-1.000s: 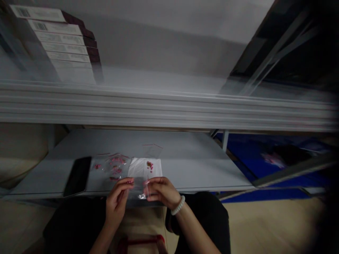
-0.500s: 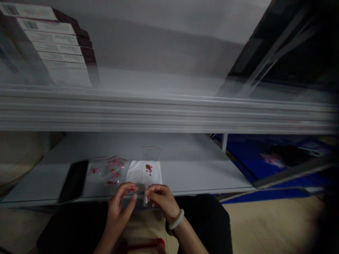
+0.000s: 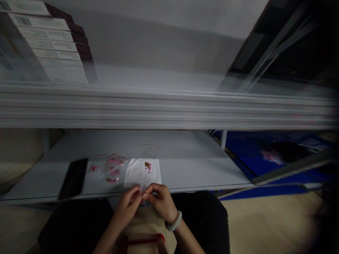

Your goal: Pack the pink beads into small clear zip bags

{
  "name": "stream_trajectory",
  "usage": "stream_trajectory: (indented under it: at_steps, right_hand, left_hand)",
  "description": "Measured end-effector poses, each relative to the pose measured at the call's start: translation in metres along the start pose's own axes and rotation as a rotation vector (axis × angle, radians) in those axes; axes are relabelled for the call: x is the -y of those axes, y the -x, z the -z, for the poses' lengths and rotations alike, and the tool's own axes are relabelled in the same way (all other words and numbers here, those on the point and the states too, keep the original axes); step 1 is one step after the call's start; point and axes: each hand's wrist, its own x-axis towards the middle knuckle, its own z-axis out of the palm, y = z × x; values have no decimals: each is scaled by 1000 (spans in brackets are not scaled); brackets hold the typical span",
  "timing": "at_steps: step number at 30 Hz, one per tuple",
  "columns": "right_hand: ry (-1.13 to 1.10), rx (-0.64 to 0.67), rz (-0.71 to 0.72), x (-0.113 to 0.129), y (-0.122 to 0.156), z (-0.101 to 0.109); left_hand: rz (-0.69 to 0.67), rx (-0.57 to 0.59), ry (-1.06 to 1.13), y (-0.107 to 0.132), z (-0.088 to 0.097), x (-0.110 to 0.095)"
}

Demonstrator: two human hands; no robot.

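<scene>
Both hands meet at the front edge of the lower shelf. My left hand [image 3: 130, 203] and my right hand [image 3: 160, 200] pinch a small clear zip bag [image 3: 143, 193] between them; fingers cover most of it, and what is inside is hard to see. Just beyond, a white paper sheet [image 3: 134, 174] carries a small heap of pink and brownish beads [image 3: 148, 165]. Flat clear zip bags [image 3: 150, 151] lie behind the paper. To its left, several clear bags with pink pieces [image 3: 113, 171] are spread out. A pale beaded bracelet [image 3: 174, 221] circles my right wrist.
A dark phone [image 3: 73, 180] lies at the shelf's left. Above, a thick upper shelf edge [image 3: 169, 111] spans the view, with stacked white and maroon boxes [image 3: 53, 35] on top. A metal bar [image 3: 286, 168] slants at right. Below is a red stool [image 3: 143, 241].
My left hand has closed in from the left, and its fingers now pinch the small bag that my right hand alone held before. The view has shifted slightly.
</scene>
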Motion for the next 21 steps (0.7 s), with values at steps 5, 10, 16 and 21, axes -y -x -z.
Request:
stream_trajectory:
  at_steps: [5,10,16,21]
  right_hand:
    - [128,-53,18,-3,1,1]
    - [342,-185,67,-1,1,1]
    - [459,-106,89,16,-8,-3]
    - [361,8,106,27,-13,-8]
  left_hand:
    - [-142,15,-367,2,2,-2]
    - [-147,-35,-538,2,8,-1]
    - [-293,-123,-365,6,25,2]
    - [-466,-52,-469,9,21,4]
